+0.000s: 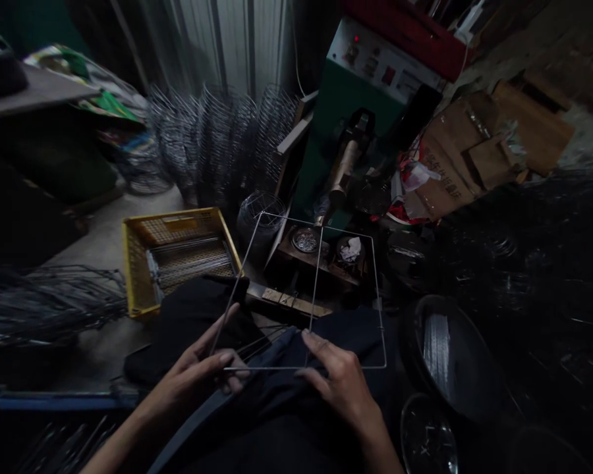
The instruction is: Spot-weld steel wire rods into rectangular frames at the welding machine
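Observation:
A thin rectangular metal wire frame [318, 275] with a crossing wire down its middle is held over my lap. My left hand [202, 362] grips its near left corner, with the thumb and fingers closed round the wire and the index finger stretched along the left side. My right hand [340, 375] pinches the near side where the middle wire meets it. The far side of the frame lies close in view to the tip of a brass-coloured machine arm [344, 170]; I cannot tell whether they touch.
A green machine with a light control panel [375, 62] stands ahead. Left of it are stacked wire coils or baskets [212, 135] and a yellow crate [128, 270] holding metal rods. Right are cardboard boxes [449, 158], a dark tub [422, 316] of wires and a round dish [429, 434].

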{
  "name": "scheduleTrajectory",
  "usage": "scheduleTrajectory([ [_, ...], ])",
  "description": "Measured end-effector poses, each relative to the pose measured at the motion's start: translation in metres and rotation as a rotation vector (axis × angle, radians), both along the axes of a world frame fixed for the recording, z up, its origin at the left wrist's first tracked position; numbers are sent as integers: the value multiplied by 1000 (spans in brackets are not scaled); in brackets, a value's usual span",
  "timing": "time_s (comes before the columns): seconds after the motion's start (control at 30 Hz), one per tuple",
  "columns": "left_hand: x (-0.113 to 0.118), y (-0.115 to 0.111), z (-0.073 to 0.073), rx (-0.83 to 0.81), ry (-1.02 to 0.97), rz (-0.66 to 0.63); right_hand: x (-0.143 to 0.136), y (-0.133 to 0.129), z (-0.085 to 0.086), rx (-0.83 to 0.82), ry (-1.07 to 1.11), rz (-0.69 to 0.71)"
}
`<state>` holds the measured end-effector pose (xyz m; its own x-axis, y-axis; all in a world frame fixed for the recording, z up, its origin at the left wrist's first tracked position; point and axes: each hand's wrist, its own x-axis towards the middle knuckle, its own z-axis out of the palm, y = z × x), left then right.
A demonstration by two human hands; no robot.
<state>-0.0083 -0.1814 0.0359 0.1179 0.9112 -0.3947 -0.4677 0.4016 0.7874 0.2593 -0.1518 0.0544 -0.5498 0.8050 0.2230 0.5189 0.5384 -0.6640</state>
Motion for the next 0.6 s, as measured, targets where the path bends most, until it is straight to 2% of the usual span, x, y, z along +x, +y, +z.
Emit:
scheduleTrajectory([
  [0.27,1,-1,12,-44,27,-48,3,1,8,-47,-58,-25],
  [0.47,6,0,16,-57,90,-35,8,3,18,-165,-118,-22],
  [0.6,11,-1,19,-77,112,-6,11,2,21,-174,-112,-30],
])
